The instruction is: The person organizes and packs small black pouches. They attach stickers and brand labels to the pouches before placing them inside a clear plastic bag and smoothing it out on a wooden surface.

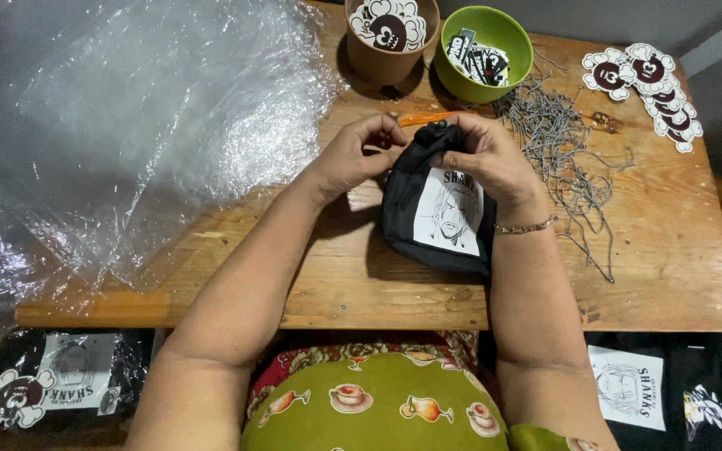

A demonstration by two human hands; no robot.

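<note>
1. Hands first: the left hand (353,154) and the right hand (486,159) are both pinched shut on the top of a small black pouch (436,213). The fingers bunch the cloth near a little dark toggle at the pouch's mouth.

2. Black pouch sits in the middle of the wooden table (662,276), close to the near edge, with a white picture patch on its front.

3. Behind the pouch, at the far edge, stand a brown cup (378,58) with a round sticker poking out, and a green bowl (507,71) with small black-and-white tags inside.

4. To the right of the pouch lies a messy pile of thin metal chains (561,142). Past that, more round stickers (653,92) sit in a row.

5. To the left of the pouch, a big crinkly sheet of clear plastic (127,125) covers that end of the table.

6. Below the pouch, off the table, more folded black cloth items rest on both sides (one is bagged in plastic).

7. What could go wrong: I think the toggle could slip from the fingertips, because it is tiny. The right wrist is just beside the chains, so a quick move could snag them and drag them off. The pouch is near the edge, so a hard tug could pull it down.
</note>
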